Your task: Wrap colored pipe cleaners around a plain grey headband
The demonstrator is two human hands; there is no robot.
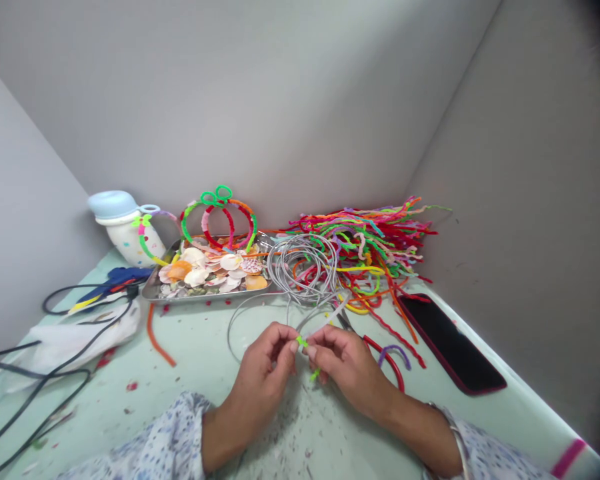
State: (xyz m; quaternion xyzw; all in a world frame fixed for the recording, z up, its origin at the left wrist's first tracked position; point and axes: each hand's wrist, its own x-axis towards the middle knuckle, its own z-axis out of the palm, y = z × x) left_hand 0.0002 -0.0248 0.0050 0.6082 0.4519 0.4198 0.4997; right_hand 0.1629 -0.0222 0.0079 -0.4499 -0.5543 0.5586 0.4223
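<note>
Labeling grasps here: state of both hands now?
Left hand: closed, pinching bright green piece.
Right hand: closed, fingertips on the same piece.

I can't see all of the bright green fuzzy piece (301,341), because the fingertips of the left hand (266,365) and right hand (349,365) cover some of it. The right hand also hides part of a red loop (393,365). Shells (213,270) cover most of the tray's (210,300) floor. Both sleeves (155,437) go out of my sight. The dark specks (286,417) are too tiny to name.
</note>
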